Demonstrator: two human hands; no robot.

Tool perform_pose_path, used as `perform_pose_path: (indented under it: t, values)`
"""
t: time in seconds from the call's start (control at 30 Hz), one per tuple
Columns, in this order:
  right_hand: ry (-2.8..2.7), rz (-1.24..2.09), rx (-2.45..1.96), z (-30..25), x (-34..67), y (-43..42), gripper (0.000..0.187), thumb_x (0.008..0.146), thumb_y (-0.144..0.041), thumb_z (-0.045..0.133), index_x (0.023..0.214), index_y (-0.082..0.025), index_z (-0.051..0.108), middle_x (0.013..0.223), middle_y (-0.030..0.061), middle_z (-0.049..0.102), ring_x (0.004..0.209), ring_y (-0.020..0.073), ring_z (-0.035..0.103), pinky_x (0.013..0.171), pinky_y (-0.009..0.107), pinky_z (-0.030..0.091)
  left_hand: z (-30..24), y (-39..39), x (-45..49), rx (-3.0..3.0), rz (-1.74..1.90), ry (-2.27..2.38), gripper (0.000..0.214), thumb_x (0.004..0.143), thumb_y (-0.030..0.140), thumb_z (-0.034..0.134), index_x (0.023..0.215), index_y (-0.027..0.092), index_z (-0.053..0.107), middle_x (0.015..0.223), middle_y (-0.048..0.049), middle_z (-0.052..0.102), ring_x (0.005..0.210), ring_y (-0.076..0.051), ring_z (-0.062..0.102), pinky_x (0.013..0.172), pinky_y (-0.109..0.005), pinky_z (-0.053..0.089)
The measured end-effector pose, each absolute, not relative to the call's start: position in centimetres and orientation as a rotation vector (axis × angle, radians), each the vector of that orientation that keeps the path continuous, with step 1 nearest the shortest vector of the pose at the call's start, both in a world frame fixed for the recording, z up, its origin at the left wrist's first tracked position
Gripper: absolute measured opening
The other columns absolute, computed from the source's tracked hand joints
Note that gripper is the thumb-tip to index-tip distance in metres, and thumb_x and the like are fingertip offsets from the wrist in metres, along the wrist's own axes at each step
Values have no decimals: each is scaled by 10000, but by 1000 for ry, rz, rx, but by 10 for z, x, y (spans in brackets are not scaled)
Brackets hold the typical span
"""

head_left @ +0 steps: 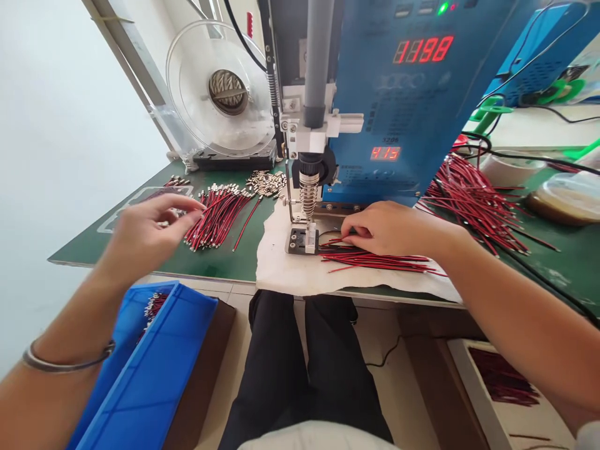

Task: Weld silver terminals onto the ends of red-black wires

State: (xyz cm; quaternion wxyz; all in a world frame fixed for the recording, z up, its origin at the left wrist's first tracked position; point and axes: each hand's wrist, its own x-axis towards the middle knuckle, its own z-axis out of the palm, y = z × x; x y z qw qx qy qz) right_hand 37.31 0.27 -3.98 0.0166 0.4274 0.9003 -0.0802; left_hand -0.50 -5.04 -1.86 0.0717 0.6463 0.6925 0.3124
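Note:
My left hand [152, 228] is over the left side of the bench, thumb and forefinger closed at the end of a red-and-black wire. Beside it lies a pile of red-and-black wires with metal connectors [220, 215] on their far ends. My right hand [382, 228] pinches a red-and-black wire [335, 240] just right of the small black fixture with a white block [304, 240]. Under that hand a bundle of red-and-black wires [375, 259] rests on white paper. Above the fixture hangs the spring-wrapped soldering head [309, 194] of a blue machine [394, 106].
Loose metal connectors [267, 183] lie behind the wires. A clear round feeder bowl [225, 87] stands at the back left. More wires [473, 200] and a plastic tub of brown material [567, 197] are at right. Below the bench edge sits a blue bin [164, 350].

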Motion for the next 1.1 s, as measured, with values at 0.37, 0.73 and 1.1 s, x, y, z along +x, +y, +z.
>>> perform_pose_path:
  t: [0.37,0.73,1.1]
  values:
    - [2927,-266,1295,-33,374,1,253,916,-376,546,956,-271,773,827,6,720,703,170,586,667,296,364,-27,-40,53,2276,673,1594,252,858,443,634,905,229,758,647,6,646,534,-127,472,541,-275,397]
    - [3160,-293,1280,-29,374,-5,230,946,-354,546,965,-222,733,961,42,778,847,203,692,802,303,455,40,15,84,2299,-417,988,126,745,343,703,739,347,830,756,6,766,585,-176,636,511,-275,454]
    - [3217,-615,1120,-33,373,1,226,1007,-334,523,990,-215,715,970,48,730,804,165,658,732,292,478,30,50,103,2208,-742,806,123,813,198,679,836,175,797,805,-32,807,692,-130,695,575,-177,442]
